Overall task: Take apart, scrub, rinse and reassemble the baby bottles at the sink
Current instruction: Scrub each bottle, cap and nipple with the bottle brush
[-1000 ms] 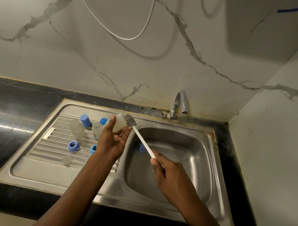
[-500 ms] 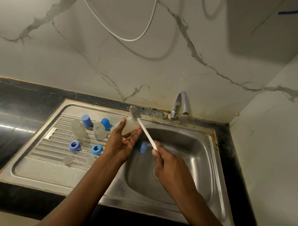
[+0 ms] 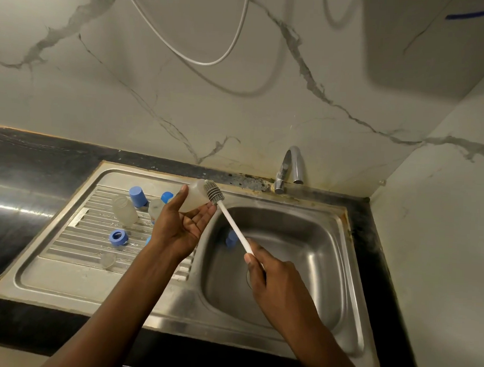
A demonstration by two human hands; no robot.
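The translucent plastic baby bottle point(image 3: 194, 198) lies sideways in your left hand point(image 3: 178, 225), between thumb and fingers, above the back edge of the steel sink point(image 3: 92, 285). Your right hand point(image 3: 261, 275) grips the white-handled grey bottle brush point(image 3: 228, 218). Hold the bottle firmly and guide the bristles straight into its mouth.

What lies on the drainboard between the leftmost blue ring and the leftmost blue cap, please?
In the head view, a clear capless bottle sits between the blue ring and the blue cap.
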